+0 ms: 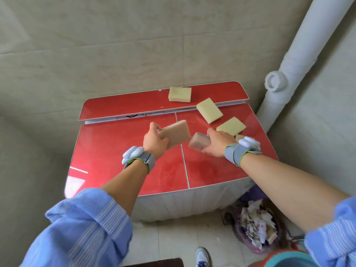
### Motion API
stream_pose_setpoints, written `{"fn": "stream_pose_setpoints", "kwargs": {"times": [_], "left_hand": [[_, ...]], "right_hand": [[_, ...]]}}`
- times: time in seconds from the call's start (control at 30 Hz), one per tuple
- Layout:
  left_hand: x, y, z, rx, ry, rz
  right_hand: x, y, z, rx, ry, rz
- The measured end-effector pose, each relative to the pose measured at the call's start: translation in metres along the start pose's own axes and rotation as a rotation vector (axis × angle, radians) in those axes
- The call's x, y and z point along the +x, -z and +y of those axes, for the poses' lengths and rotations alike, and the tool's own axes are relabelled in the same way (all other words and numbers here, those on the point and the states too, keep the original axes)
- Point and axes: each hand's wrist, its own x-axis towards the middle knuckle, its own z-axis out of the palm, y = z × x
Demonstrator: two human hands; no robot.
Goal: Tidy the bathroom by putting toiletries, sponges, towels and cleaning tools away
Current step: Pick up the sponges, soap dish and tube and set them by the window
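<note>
My left hand (155,141) grips a tan sponge (176,134) above the red washing machine lid (119,160). My right hand (216,144) grips a pinkish sponge (198,143), blurred, just to the right of the first. Three yellow sponges lie on the lid: one at the back (180,94), one in the middle right (209,110), one nearer my right hand (231,125). A further sponge edge (239,137) peeks out behind my right wrist.
A white drain pipe (285,74) runs down the right corner. A plastic bag of rubbish (256,222) sits on the floor beside the machine, near a floor drain (227,216). A teal and orange bucket rim (285,260) shows at bottom right. Tiled walls enclose the machine.
</note>
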Motion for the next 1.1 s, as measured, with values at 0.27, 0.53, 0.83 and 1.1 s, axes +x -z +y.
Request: {"fn": "stream_pose_setpoints", "kwargs": {"times": [0.27, 0.53, 0.83, 1.1], "left_hand": [[-0.087, 0.05, -0.013, 0.041, -0.207, 0.012], [-0.184, 0.09, -0.007, 0.01, -0.341, -0.05], [-0.282, 0.07, 0.039, 0.019, -0.462, -0.175], [-0.417, 0.017, 0.083, 0.02, -0.629, -0.359]], "right_hand": [[-0.116, -0.005, -0.03, 0.117, -0.021, 0.15], [-0.244, 0.008, -0.049, 0.056, -0.017, 0.305], [-0.373, 0.002, -0.021, 0.064, -0.125, 0.406], [-0.546, -0.015, 0.032, 0.081, -0.333, 0.423]]}}
